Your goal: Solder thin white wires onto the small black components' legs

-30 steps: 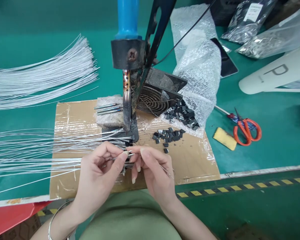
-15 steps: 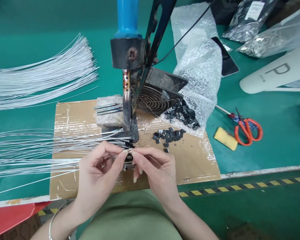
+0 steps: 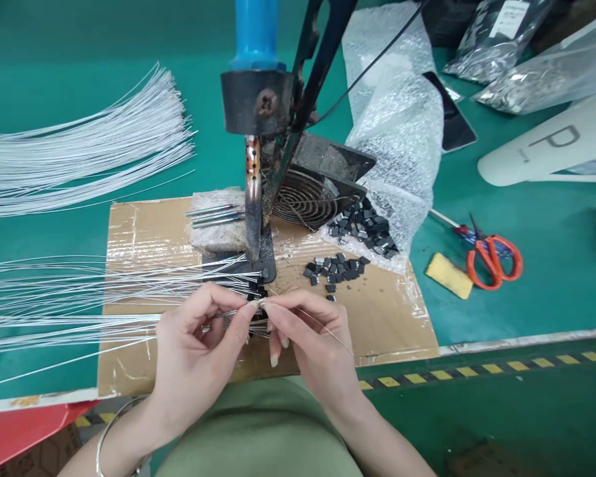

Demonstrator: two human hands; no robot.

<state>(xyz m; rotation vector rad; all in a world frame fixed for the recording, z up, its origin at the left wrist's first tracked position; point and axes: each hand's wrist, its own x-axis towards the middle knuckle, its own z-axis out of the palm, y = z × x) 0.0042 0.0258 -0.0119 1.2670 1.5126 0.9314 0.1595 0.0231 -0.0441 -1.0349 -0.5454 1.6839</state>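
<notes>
My left hand [image 3: 193, 351] pinches something too small to make out, just below the soldering iron [image 3: 252, 199]. Its fingertips meet those of my right hand [image 3: 322, 344], which is closed on a thin wire [image 3: 328, 329] that trails down over its back. White wires [image 3: 144, 281] run in from the left, their ends among small black parts partly hidden behind my fingers. More black parts [image 3: 335, 268] lie in a loose group on the cardboard [image 3: 387, 318] to the right.
Beyond the iron stands a fan [image 3: 310, 195]. Bubble wrap [image 3: 397, 126] holds more black parts. Orange-handled scissors [image 3: 494, 262] and a yellow sponge [image 3: 448, 275] lie at the right. A large white wire bundle [image 3: 104, 146] rests at the back left.
Both hands have shifted very slightly to the right, their fingertips still together. My right hand's lower fingers have moved a little.
</notes>
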